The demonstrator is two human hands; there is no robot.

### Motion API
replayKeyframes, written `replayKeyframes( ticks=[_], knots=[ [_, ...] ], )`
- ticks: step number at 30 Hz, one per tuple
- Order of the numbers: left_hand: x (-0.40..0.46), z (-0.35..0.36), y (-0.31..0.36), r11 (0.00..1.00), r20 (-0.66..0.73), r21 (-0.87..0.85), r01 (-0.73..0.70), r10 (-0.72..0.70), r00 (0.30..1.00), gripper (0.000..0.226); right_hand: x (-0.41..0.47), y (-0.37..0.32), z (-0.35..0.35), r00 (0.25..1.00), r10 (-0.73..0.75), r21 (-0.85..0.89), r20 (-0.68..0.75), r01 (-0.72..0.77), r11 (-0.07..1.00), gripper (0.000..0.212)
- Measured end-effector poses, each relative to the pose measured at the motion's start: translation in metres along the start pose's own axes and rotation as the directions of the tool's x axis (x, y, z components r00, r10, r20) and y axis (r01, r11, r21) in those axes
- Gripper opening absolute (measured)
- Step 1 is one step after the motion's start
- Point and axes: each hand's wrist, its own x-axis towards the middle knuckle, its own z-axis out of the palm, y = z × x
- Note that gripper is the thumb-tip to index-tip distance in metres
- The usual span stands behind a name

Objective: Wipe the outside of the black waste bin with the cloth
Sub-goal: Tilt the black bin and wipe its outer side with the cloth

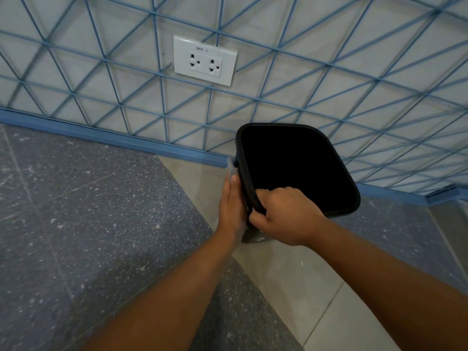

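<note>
The right hand (pixel 283 215) grips the bin (pixel 298 168) rim; the left hand (pixel 231 203) presses the cloth (pixel 231 169) flat against its side. Excess sideways pressure may tip the bin or twist it from that grip.

wall (pixel 278 46): pale tiles crossed by blue diagonal lines | socket (pixel 205 60): white double outlet on the wall, labelled 9PP-7 | skirting (pixel 101 135): blue strip along the wall base | floor (pixel 76 224): dark speckled tiles beside light grey tiles
</note>
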Motion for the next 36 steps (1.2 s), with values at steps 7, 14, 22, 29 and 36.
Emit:
replayKeyframes(
  ticks=[7, 14, 22, 29, 36],
  knots=[
    [-0.011, 0.0, -0.007, 0.998, -0.006, -0.063, 0.005, -0.005, 1.0, 0.04, -0.004, -0.001, -0.002, 1.0, -0.012, 0.01, 0.028, 0.012, 1.0, 0.024],
    [0.005, 0.0, 0.006, 0.999, -0.061, 0.011, 0.039, -0.038, 0.997, 0.048, 0.0, -0.001, -0.002, 1.0, -0.016, 0.021, 0.026, 0.016, 1.0, 0.024],
    [0.005, -0.007, -0.001, 0.997, -0.028, 0.055, 0.05, -0.049, 0.998, 0.044, 0.0, 0.0, -0.001, 0.999, -0.033, -0.006, 0.018, 0.033, 0.999, 0.025],
    [0.0, -0.007, -0.008, 0.998, -0.018, 0.043, 0.042, -0.041, 0.999, 0.047, -0.001, 0.0, -0.001, 0.999, -0.054, -0.025, 0.006, 0.054, 0.998, 0.031],
    [-0.006, -0.007, -0.009, 0.999, -0.004, 0.045, 0.011, -0.011, 1.0, 0.047, -0.003, 0.001, -0.001, 0.998, -0.059, -0.026, 0.012, 0.059, 0.998, 0.031]
  ],
)
